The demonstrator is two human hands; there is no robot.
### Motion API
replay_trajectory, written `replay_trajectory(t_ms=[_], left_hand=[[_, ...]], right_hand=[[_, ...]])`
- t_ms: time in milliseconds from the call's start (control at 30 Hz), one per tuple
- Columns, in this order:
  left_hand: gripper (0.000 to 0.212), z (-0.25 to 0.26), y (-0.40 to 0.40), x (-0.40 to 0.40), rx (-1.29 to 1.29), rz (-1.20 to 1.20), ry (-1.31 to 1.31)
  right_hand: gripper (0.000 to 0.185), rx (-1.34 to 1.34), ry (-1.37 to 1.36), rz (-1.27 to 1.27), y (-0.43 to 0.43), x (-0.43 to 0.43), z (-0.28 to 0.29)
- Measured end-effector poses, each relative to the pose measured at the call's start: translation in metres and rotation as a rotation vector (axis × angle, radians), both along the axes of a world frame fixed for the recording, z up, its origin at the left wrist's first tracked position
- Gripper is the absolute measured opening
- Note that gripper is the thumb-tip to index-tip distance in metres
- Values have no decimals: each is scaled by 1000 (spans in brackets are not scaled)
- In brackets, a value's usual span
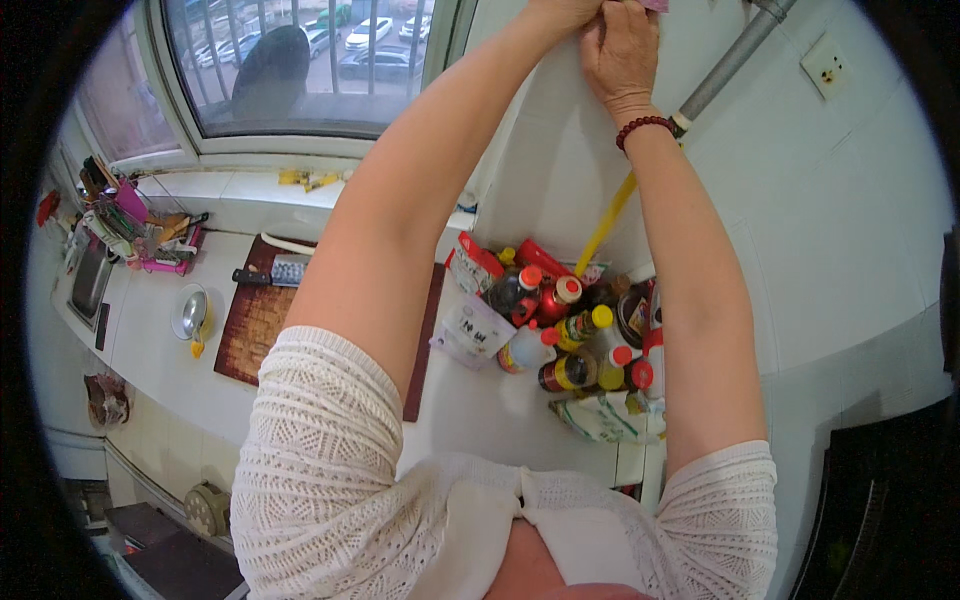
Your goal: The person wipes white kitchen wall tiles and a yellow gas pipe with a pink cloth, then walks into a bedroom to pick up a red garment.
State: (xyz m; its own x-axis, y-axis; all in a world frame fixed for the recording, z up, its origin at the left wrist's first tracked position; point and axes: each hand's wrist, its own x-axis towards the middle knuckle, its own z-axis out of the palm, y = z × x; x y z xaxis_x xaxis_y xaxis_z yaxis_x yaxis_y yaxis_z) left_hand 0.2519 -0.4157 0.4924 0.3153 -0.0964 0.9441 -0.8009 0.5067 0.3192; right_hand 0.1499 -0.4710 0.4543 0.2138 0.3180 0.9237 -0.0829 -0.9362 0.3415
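Both my arms reach up along the white wall to the top edge of the view. My left hand [574, 10] is partly cut off there, touching the fingers of my right hand [622, 56]. My right hand is curled, with a dark red bead bracelet [643, 130] at its wrist. A small corner of what looks like a pink cloth [655, 4] sticks out beside its fingers; most of it is out of view. Whatever my left fingers hold is hidden. Behind my right wrist run a grey pipe [731, 67] and a yellow pipe [609, 221].
Below stand several sauce bottles [577, 330] and seasoning bags [476, 330] on the white counter [480, 420]. A cleaver [289, 270] lies on the wooden chopping board [251, 322]. Further left are a bowl [193, 311], a utensil rack [161, 240] and a sink [88, 277]. A window [322, 75] faces parked cars.
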Motion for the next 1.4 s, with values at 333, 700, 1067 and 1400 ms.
replay_trajectory(t_ms=[333, 700, 1067, 1400], left_hand=[[41, -106, 0, -11, -33, 93, 97], [32, -204, 25, -62, -21, 399, 113], [27, -24, -21, -87, -262, 787, -653], [58, -159, 4, -63, 510, 716, -865]], right_hand=[[20, 739, 439, 186, 109, -104, -115], [25, 1374, 455, 659, 152, -212, -166], [27, 1363, 547, 506, 151, -277, -177], [25, 1289, 525, 531, 156, -289, -179]])
